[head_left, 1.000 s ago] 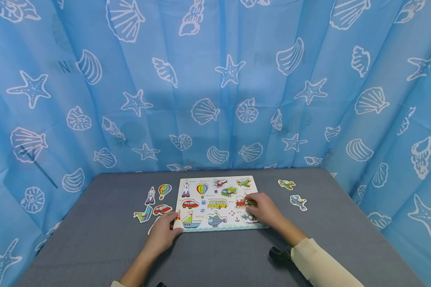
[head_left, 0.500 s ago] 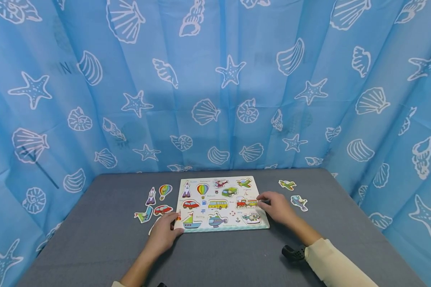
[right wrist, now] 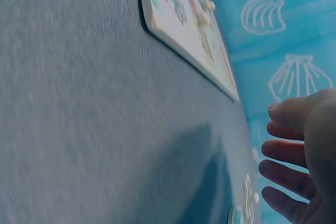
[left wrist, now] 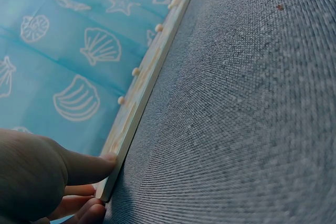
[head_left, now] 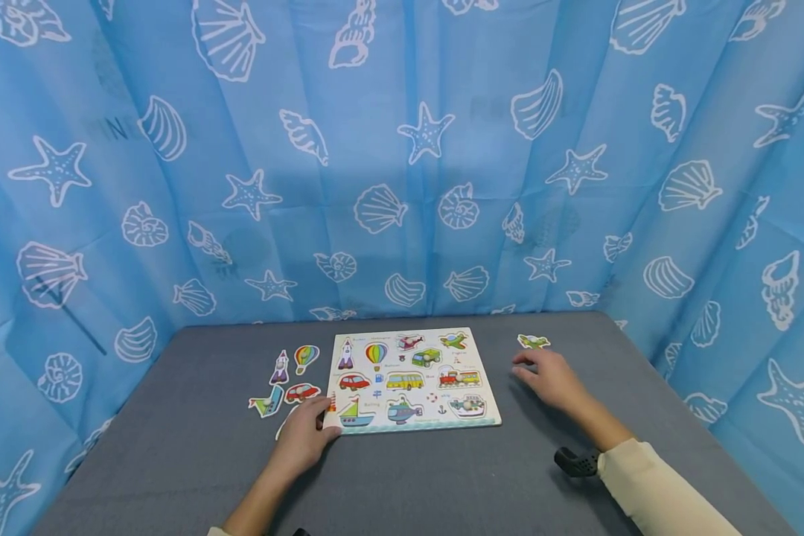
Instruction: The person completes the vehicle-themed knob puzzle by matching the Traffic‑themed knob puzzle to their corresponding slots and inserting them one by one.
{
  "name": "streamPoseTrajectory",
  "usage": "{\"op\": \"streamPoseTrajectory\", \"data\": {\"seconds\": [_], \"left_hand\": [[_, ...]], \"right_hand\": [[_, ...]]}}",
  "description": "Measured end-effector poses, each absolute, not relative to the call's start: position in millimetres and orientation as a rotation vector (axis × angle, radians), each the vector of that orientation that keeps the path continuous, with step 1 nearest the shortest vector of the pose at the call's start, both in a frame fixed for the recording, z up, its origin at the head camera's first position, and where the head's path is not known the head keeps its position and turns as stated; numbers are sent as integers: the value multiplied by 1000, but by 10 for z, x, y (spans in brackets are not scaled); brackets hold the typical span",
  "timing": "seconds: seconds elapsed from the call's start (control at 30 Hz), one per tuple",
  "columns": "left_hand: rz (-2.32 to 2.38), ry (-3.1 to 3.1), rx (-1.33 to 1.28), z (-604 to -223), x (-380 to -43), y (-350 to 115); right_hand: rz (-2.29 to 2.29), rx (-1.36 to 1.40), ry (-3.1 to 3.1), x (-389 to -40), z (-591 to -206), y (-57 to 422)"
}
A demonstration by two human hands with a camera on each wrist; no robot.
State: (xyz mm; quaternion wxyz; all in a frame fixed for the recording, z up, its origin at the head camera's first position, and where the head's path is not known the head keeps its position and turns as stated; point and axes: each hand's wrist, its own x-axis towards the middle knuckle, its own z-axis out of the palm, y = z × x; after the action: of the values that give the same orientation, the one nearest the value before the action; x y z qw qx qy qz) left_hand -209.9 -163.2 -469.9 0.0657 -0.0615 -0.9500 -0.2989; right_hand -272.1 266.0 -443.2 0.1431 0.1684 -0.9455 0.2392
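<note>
In the head view a wooden knob puzzle board (head_left: 435,419) with printed vehicles lies flat on the table. My left hand (head_left: 299,439) holds its near left corner. The left wrist view shows the thumb (left wrist: 94,169) against the board's edge (left wrist: 123,145), with fingers around the corner. My right hand (head_left: 552,381) is over the table right of the board, apart from it. Its fingers (right wrist: 283,152) are spread and hold nothing in the right wrist view. A green plane piece (head_left: 533,341) lies just beyond this hand. The blue piece seen there before is hidden in the head view.
Left of the board lie a rocket piece (head_left: 280,368), a balloon piece (head_left: 306,358), a sailboat piece (head_left: 266,402) and a red car piece (head_left: 302,392). Another piece is partly hidden by the left hand. A blue shell-print curtain (head_left: 402,246) hangs behind the grey table (head_left: 435,484).
My right hand has left the train on the board's right side and moved right, now covering the blue piece. The train with its carriage is uncovered. My left hand stays on the corner.
</note>
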Motion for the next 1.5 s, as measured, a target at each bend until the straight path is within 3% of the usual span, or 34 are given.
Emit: {"op": "streamPoseTrajectory", "data": {"seconds": [0.3, 0.9, 1.5], "left_hand": [[-899, -2871, -167, -4704, -2101, -1630], [-922, -2841, -190, -4700, -2101, -1625], [-909, -2848, -191, -4720, -2108, -1632]], "right_hand": [[635, 439, -2732, -2726, -4486, 2857], [543, 30, -2783, -2721, -4617, 3138], [599, -123, -2770, -2704, -4685, 3102]]}}
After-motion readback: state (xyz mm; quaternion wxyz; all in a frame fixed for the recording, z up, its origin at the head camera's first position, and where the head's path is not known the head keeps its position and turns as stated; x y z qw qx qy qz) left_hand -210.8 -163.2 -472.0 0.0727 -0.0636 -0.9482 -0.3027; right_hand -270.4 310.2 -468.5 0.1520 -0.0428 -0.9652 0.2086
